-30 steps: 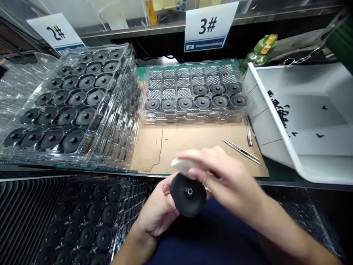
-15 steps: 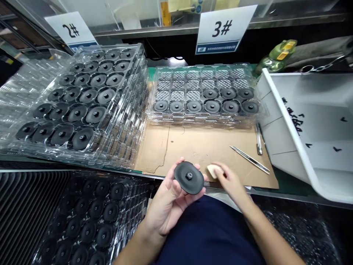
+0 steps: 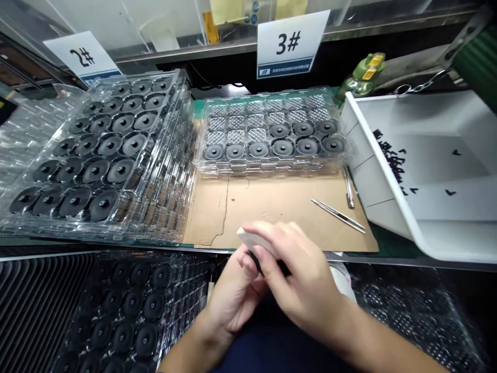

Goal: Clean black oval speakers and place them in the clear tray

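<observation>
My left hand (image 3: 233,292) is closed around a black oval disc (image 3: 254,258), which now shows only as a dark sliver between the hands. My right hand (image 3: 301,274) grips a flat cream-white pad (image 3: 256,241), its fingers laid over the top and the thumb beneath. The pad is right above the disc; whether they touch is hidden. Both hands are in front of the table edge, over my lap. Beyond them, a clear tray (image 3: 258,150) is partly filled with similar black discs, each with a small central hub.
Stacked clear trays (image 3: 128,150) of black discs stand at left, more trays (image 3: 120,311) below the table. Tweezers (image 3: 337,215) and a metal tool (image 3: 349,189) lie on the cardboard (image 3: 209,207). A white bin (image 3: 407,228) with small black pieces stands right, a green bottle (image 3: 361,77) behind.
My right hand has brought the cream pad leftward over the disc in my left hand, covering most of it. The whole view has shifted slightly.
</observation>
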A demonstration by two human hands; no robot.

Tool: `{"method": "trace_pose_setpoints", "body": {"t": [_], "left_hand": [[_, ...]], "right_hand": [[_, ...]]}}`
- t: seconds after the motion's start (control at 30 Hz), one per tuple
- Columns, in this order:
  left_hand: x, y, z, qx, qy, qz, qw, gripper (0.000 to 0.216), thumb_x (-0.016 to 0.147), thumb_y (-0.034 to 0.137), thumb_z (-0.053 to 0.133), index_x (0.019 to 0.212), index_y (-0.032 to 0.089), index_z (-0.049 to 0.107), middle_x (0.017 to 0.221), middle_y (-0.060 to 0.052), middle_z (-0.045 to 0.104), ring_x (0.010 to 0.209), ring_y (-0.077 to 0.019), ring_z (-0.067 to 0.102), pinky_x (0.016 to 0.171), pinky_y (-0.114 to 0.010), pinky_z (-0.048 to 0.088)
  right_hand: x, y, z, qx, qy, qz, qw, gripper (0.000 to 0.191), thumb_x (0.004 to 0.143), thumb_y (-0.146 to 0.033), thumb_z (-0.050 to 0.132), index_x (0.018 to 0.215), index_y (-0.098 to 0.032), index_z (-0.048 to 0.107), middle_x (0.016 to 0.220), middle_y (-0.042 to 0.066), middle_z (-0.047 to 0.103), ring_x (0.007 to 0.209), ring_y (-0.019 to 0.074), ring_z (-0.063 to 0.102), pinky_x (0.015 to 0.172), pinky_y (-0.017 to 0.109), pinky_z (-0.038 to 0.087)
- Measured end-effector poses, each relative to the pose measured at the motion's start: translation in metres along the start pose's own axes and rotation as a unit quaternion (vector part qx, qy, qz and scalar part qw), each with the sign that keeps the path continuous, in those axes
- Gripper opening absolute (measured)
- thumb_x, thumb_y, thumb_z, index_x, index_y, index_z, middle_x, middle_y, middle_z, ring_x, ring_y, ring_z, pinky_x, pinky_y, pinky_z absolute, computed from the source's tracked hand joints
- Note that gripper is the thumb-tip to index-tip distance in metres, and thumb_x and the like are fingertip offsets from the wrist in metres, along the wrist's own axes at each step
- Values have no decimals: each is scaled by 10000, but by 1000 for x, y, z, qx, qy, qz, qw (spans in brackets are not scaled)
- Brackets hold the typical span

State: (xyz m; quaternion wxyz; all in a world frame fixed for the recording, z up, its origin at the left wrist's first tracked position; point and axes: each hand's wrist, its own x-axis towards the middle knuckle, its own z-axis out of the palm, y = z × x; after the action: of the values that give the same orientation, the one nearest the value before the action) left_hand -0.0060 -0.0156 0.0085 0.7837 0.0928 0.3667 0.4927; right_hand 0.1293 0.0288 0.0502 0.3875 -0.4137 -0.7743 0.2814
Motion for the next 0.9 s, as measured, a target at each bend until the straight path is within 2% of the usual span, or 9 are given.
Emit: {"method": "trace_pose_setpoints", "body": {"t": [0.13,0.3,0.43,0.53,0.6,0.67,0.73,0.83,0.9], "left_hand": [[0,3,0,14,23,45,999,488,662,371,772,1114,239,645,1167,-57,660,1024,-201,629,831,-247,523],[-3,6,8,42,-14,61,997,564,594,344,816,1122,231,653,1132,-64,680,1038,-213,631,914,-279,490],[-7,10,11,38,-10,70,997,627,547,341,835,1139,279,640,1180,-34,663,1034,-215,636,905,-283,497],[-8,9,15,52,-25,74,996,663,525,398,835,1142,243,646,1162,-61,667,1110,-242,589,971,-306,448],[-9,9,19,59,-32,77,995,670,529,398,835,1147,223,645,1146,-74,672,1126,-254,577,1004,-323,421],[-13,11,20,49,-22,74,996,618,562,370,829,1139,240,648,1134,-57,677,1062,-240,615,960,-319,459],[-16,12,19,32,-7,68,997,581,568,352,832,1115,261,658,1128,-32,680,1007,-206,639,897,-275,492],[-16,10,17,9,2,47,999,605,526,396,844,1090,263,670,1095,-15,691,986,-176,641,863,-230,492],[-14,8,18,15,6,8,1000,615,526,432,837,1089,246,674,1063,-27,700,988,-200,643,879,-264,490]], "right_hand": [[-3,-7,3,45,-107,6,993,207,865,-121,477,1023,-188,595,898,-2,707,742,110,620,659,252,442],[-14,-4,3,0,53,-39,998,241,863,-99,453,1076,-138,559,929,53,703,767,145,614,702,301,431],[-21,-12,-2,27,-35,-57,997,259,830,-69,462,1054,-145,566,827,20,697,654,112,588,610,270,427],[-13,-13,-4,1,18,-30,999,231,869,-109,452,1067,-170,555,905,33,702,741,129,613,659,278,444],[-12,-13,-3,-1,44,-55,998,239,885,-119,452,1100,-169,543,931,41,701,758,135,609,687,290,448],[-18,-11,-5,23,10,-83,996,248,887,-112,444,1106,-167,546,881,26,697,715,121,595,664,281,446],[-26,-8,-11,24,-40,-57,997,240,885,-110,446,1086,-177,558,837,6,686,669,101,575,627,259,438],[-26,-5,-21,-80,-36,-17,996,244,882,-108,476,1098,-175,568,825,16,674,654,110,548,621,278,404],[-17,-3,-25,-120,-21,-93,988,237,897,-143,476,1100,-186,590,765,18,664,630,129,512,620,313,362]]}}
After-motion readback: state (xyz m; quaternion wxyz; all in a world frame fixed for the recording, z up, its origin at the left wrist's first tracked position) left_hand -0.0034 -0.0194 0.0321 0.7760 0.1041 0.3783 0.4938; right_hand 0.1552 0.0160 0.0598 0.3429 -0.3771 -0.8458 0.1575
